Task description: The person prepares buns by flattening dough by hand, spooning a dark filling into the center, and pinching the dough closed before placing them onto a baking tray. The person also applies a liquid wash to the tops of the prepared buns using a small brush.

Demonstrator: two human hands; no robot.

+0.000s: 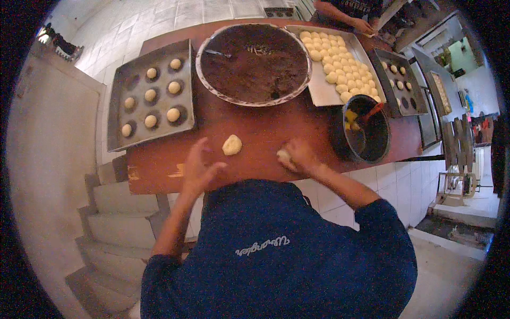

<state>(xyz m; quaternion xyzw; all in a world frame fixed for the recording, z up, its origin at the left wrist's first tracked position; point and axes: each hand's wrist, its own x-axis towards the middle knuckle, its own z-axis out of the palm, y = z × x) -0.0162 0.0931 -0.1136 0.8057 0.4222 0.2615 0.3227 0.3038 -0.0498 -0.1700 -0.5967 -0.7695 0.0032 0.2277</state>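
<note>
Flattened pale yellow dough piece [231,145] is on the reddish-brown wooden table [252,125] — left hand [199,169] just beside it, spread and empty. Right hand [300,156] is curled round a small whitish dough lump [283,156] — partly hidden, so shape's hard to tell. Big round speckled-rim basin [254,103] beyond.

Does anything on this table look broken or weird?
Yes, the red table has pale patches near its front edge, beside the left hand. They look odd because the red surface seems worn away.
</note>
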